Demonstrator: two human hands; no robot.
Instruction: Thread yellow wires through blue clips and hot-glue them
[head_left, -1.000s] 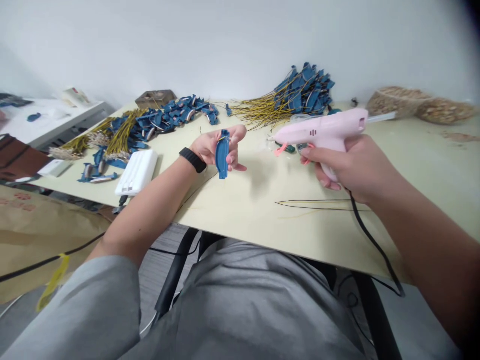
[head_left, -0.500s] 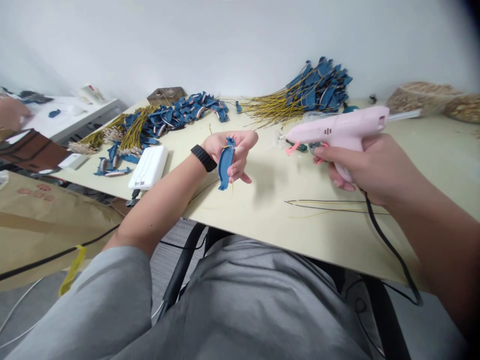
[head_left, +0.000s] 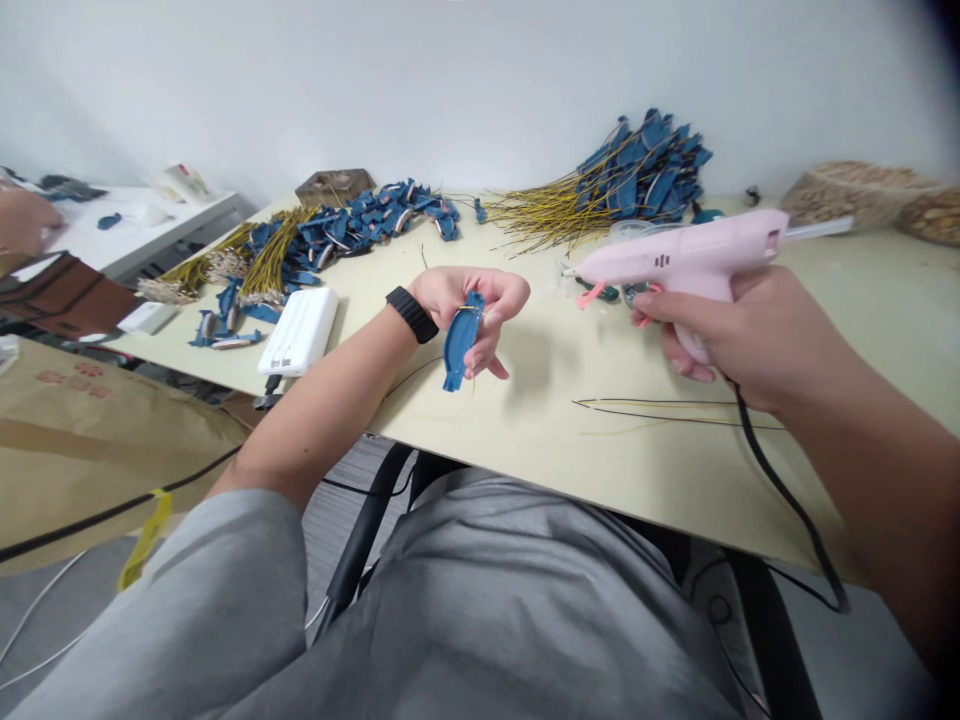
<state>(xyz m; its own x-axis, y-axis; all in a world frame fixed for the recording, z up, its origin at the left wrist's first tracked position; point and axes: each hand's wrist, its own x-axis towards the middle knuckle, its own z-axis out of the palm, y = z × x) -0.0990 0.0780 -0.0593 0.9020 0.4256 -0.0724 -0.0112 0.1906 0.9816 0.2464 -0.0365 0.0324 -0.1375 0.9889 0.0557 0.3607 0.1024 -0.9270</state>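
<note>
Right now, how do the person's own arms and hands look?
The left hand and right hand wear no gloves. A black band circles the left wrist; the right wrist shows none. A grey short sleeve covers the left upper arm; no sleeve shows on the right arm.

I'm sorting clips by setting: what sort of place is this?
Probably a small assembly workshop: the right hand holds a pink glue gun, and blue pieces with yellow wires lie heaped on the table.
</note>
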